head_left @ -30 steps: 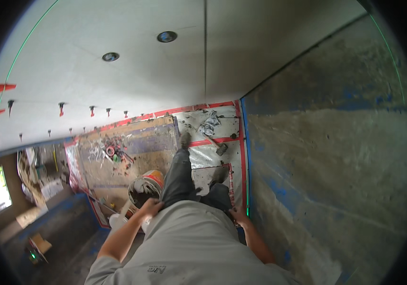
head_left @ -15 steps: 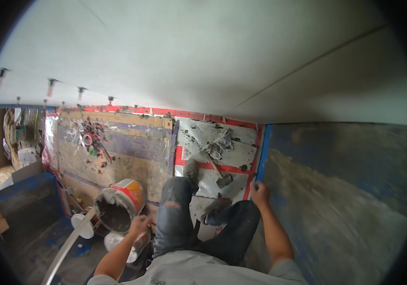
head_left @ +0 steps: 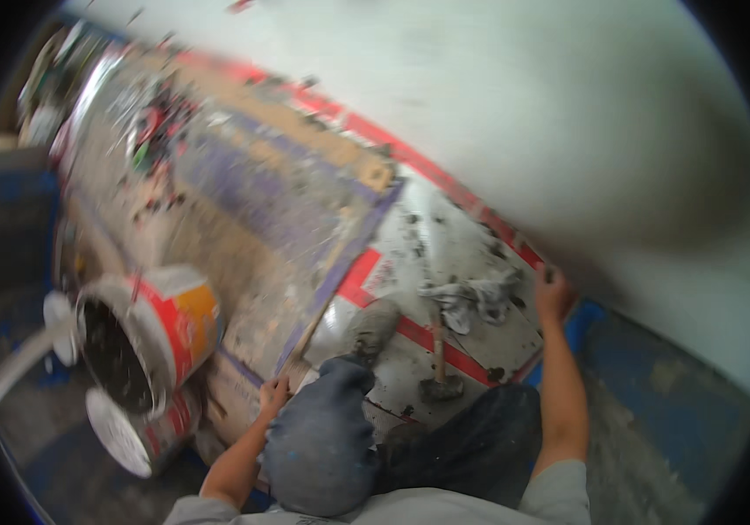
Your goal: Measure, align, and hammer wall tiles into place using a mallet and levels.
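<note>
My left hand (head_left: 274,395) hangs beside my bent knee, above the edge of the floor covering. Its fingers are curled, and anything inside them is hidden. Further right, my right hand (head_left: 555,293) is raised near the foot of the pale wall (head_left: 480,96), closed, with a small dark spot at its fingertips that I cannot identify. Between my hands a mallet (head_left: 439,372) with a wooden handle and dark head lies on the white sheeting. A crumpled grey-white rag (head_left: 471,302) lies beyond it. My shoe (head_left: 373,331) stands left of the mallet.
A tilted bucket (head_left: 169,328) of dark grey paste is at left, next to a smaller white-lidded bucket (head_left: 134,437). Red and black small pieces (head_left: 161,122) are heaped on the stained brown board (head_left: 252,254). Red tape (head_left: 445,188) follows the wall's base.
My view has turned and dropped closer to the floor, with my knees bent more. My right hand has moved up to the wall's base; the bucket appears further left.
</note>
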Tool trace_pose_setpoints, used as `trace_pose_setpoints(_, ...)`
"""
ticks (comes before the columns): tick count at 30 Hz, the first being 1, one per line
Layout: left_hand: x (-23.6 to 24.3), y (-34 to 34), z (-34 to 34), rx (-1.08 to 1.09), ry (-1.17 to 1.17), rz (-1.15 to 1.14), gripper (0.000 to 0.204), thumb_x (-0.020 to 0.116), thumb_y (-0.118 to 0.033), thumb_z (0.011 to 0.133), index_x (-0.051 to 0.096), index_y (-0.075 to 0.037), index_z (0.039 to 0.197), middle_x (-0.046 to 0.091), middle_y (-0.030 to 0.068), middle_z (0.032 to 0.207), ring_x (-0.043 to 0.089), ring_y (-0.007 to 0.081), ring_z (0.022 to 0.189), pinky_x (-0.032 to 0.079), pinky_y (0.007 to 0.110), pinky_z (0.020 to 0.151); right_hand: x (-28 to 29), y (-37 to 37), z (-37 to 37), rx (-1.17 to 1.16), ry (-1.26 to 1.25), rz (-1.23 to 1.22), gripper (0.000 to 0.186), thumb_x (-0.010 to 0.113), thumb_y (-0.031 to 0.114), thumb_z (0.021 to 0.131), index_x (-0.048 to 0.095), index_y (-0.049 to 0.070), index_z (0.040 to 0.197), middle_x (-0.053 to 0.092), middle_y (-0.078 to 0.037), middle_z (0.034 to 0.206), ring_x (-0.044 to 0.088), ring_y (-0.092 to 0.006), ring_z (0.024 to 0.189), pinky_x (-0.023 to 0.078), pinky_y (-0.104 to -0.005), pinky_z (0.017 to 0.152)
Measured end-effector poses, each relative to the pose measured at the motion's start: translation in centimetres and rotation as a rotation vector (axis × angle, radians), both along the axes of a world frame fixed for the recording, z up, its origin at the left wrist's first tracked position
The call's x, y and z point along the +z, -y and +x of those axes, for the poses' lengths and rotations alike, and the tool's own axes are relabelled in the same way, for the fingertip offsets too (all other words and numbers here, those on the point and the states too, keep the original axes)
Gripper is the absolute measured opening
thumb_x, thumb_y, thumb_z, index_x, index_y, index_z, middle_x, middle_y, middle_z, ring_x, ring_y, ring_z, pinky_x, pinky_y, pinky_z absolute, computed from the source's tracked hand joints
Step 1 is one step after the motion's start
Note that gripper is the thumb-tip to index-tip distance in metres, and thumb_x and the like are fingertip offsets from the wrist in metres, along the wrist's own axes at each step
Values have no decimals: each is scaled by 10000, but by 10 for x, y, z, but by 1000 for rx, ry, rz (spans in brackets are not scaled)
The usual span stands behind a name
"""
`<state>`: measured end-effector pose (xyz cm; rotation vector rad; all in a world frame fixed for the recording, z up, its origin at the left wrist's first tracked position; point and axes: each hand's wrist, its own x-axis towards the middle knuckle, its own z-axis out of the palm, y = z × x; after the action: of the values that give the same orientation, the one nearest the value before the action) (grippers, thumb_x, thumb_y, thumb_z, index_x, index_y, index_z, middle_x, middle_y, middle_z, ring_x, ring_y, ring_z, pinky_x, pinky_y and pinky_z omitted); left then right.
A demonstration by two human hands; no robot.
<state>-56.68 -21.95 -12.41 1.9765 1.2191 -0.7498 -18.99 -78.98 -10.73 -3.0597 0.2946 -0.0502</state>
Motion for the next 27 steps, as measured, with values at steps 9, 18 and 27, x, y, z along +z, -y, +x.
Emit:
trace_pose_setpoints(9,-39,-39,-40,226,246,222,435,609,-361,971,684,57,877,632,280,765,668,343,711,494,464,682,12,44,61,-114,9,26,616,640,511,1001,744,-86,1113,766,-240,996,742,-389,891,564,-439,824)
trace_pose_setpoints(18,-92,-143,-116,529,141,785,526,632,-408,969,621,38,1247,686,290,1199,685,433,1036,533,489,885,179,52,-313,-237,-395,137,365,630,287,1021,693,-31,1187,717,-161,1157,686,-312,946,558,-412,839)
trace_pose_setpoints(27,-119,-238,-238,276,-517,676,683,599,-523,955,554,-10,1403,650,251,1336,648,444,1202,526,515,1022,232,57,-509,-712,-841,210,401,684,248,976,661,-49,1245,718,-194,1127,700,-289,979,551,-404,863)
